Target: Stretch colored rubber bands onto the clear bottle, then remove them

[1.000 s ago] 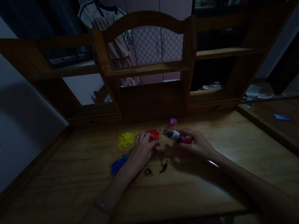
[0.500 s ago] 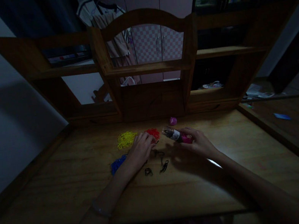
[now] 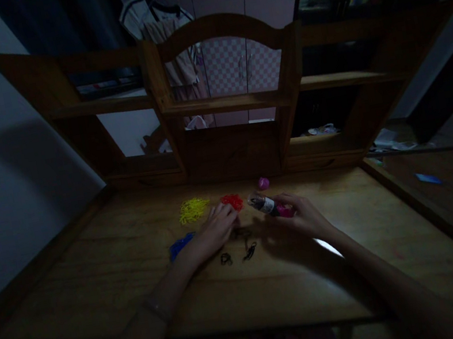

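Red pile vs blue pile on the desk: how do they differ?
Colour: the red pile is bright red, the blue pile deep blue.
Place: the red pile lies farther from the person; the blue pile is nearer and further left.
Arm: the red pile is by the fingers of the left hand; the blue pile appears partly covered by the left forearm.
Shared: both are loose heaps.

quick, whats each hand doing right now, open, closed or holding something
Left hand: fingers bent near the red stringy pile; cannot tell whether it holds anything.
Right hand: closed around the clear, white-labelled, pink-ended bottle.
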`<action>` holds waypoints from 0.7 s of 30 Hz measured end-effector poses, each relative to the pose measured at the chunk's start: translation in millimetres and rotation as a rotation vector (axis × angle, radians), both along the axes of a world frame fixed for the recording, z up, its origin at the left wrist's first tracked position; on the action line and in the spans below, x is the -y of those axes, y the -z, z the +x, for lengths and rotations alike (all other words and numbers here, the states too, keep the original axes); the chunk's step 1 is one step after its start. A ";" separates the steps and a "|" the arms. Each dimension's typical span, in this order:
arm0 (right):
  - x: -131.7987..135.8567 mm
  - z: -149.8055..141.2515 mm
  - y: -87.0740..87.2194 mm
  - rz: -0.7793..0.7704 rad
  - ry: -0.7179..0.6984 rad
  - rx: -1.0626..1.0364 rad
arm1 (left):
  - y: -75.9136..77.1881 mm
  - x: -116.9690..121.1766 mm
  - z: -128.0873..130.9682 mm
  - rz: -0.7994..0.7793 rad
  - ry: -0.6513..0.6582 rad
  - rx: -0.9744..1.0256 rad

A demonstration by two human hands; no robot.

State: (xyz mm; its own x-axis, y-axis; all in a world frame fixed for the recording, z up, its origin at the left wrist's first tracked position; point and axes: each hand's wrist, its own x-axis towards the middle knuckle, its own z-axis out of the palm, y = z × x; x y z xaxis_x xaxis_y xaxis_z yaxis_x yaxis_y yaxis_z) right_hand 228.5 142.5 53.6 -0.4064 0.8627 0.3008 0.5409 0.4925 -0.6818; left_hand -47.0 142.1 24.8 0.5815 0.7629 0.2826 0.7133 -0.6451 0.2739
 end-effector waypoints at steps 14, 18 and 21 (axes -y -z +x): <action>4.1 20.4 -35.3 -0.047 -0.147 0.152 | -27.5 29.7 9.5 -0.421 0.224 0.166; 5.3 17.8 -35.7 -0.039 -0.159 0.147 | -28.9 38.7 14.5 -0.424 0.225 0.174; 5.3 15.3 -31.8 -0.035 -0.162 0.159 | -29.4 36.7 13.3 -0.413 0.255 0.196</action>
